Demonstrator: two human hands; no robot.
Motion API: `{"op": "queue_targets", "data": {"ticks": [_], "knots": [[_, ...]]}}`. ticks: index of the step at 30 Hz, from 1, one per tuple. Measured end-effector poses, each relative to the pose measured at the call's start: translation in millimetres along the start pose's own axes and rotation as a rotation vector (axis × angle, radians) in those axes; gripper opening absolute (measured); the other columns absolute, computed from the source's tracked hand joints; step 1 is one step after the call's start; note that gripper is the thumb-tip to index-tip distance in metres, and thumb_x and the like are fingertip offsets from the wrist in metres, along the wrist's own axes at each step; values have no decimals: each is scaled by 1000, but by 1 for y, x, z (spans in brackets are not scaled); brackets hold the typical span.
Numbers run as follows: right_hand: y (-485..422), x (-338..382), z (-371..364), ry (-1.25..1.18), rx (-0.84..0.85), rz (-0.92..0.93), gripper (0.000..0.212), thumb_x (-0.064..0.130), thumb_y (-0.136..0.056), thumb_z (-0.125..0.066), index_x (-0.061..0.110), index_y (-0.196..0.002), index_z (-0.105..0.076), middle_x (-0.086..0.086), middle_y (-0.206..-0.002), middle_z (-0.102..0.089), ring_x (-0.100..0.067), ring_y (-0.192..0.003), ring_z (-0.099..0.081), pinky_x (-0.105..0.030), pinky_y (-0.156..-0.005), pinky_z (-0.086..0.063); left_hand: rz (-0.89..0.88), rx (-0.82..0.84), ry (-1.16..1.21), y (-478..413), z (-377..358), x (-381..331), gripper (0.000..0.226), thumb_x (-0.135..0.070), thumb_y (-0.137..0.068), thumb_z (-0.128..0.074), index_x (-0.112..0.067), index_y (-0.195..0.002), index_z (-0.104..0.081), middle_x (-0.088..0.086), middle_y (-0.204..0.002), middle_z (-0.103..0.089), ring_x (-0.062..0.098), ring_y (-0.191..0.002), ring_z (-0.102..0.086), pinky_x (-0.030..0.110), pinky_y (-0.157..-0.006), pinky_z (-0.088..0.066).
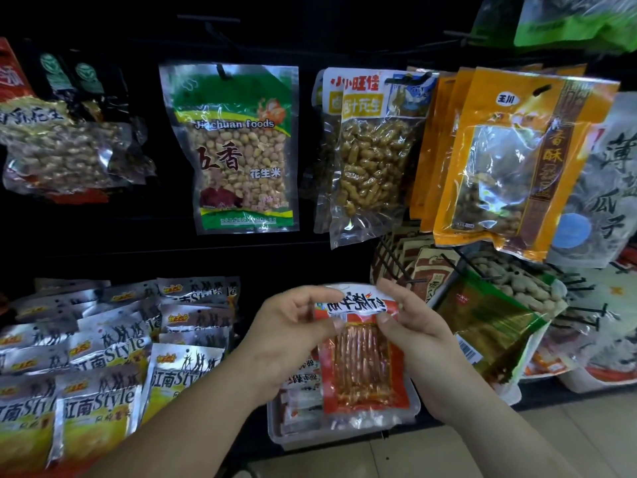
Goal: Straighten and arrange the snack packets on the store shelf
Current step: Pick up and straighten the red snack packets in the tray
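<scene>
A red snack packet point(362, 367) with a clear window and a white header hangs upright between my hands, low in the middle of the view. My left hand point(286, 339) pinches its upper left edge, thumb on the front. At the upper right corner my right hand point(420, 336) pinches the header. Directly beneath the packet stands a clear plastic tray point(344, 432) holding several similar red-and-white packets.
Silver and yellow packets point(103, 367) lie stacked at the lower left. Peanut bags hang on pegs above: a green one point(238, 150), a clear one point(372, 157) and orange ones point(517, 160). More bags crowd the right side. Tiled floor point(551, 450) shows at the lower right.
</scene>
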State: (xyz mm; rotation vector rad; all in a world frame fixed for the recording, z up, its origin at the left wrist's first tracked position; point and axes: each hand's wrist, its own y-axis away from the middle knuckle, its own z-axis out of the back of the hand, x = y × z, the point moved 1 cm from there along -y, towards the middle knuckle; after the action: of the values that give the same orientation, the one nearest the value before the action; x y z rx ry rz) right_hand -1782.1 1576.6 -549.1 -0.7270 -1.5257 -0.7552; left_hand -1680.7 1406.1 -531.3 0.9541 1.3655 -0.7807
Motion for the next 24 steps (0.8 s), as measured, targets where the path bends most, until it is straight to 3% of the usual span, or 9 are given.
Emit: {"op": "queue_targets", "data": {"ticks": [3,7,9,11,13,16,19,21,24], "knots": [[1,2,0,23,40,3,49,3,-101,-59,34,-140,-59,-9,-117,-76,-30,-114,-71,-60,-99,-54,-12,-51,45,-2,4,-3,35,-2,-90,-74,-26,-115,-74,0,-106,-78,13,-94,-75,21,-74,-58],[-3,1,-2,-75,-114,-26,37,5,-103,-59,25,-134,-65,-11,-111,-78,-35,-102,-75,-65,-88,-58,60,194,-81,5,4,0,71,1,-84,-80,-43,-137,-60,-10,-123,-68,2,-99,-72,22,-74,-59],[-7,-1,1,-176,-184,-76,38,6,-101,-62,20,-136,-63,-13,-113,-77,-38,-102,-75,-66,-88,-58,86,282,-145,8,0,3,74,7,-81,-81,-40,-135,-62,-4,-125,-67,13,-95,-75,33,-73,-63],[-8,2,5,-221,-106,-109,50,3,-96,-68,18,-142,-57,-13,-120,-75,-38,-109,-73,-64,-93,-57,68,235,-150,7,-2,4,69,9,-79,-81,-34,-130,-66,-3,-122,-70,25,-88,-76,40,-73,-64],[-3,8,6,-134,110,-99,80,-6,-85,-76,23,-152,-44,-7,-131,-71,-31,-120,-68,-58,-102,-54,48,162,-120,2,1,5,65,9,-79,-82,-30,-129,-68,-2,-120,-72,30,-85,-76,43,-74,-65],[5,9,3,80,278,-50,105,-15,-77,-79,39,-154,-34,5,-137,-66,-21,-127,-65,-49,-104,-54,25,110,-130,-2,5,7,61,6,-79,-83,-31,-125,-70,-2,-116,-73,24,-85,-76,38,-76,-64],[1,-1,2,256,157,-8,103,-15,-80,-79,37,-157,-33,5,-137,-66,-18,-124,-66,-46,-103,-56,40,122,-237,-4,8,15,64,1,-78,-85,-32,-129,-66,-5,-119,-70,9,-98,-72,28,-83,-62],[-2,-8,2,375,100,30,100,-9,-81,-81,39,-156,-36,9,-135,-67,-13,-123,-66,-44,-102,-56,-21,7,-398,-6,9,19,58,-13,-81,-86,-36,-130,-65,-11,-121,-60,1,-103,-63,13,-80,-55],[-3,-14,-3,476,107,72,97,-10,-80,-76,42,-154,-39,14,-131,-68,-11,-120,-67,-44,-97,-59,-170,-133,-458,-6,-2,17,37,-36,-84,-81,-40,-119,-70,-18,-113,-60,-6,-94,-59,8,-76,-50]]}}
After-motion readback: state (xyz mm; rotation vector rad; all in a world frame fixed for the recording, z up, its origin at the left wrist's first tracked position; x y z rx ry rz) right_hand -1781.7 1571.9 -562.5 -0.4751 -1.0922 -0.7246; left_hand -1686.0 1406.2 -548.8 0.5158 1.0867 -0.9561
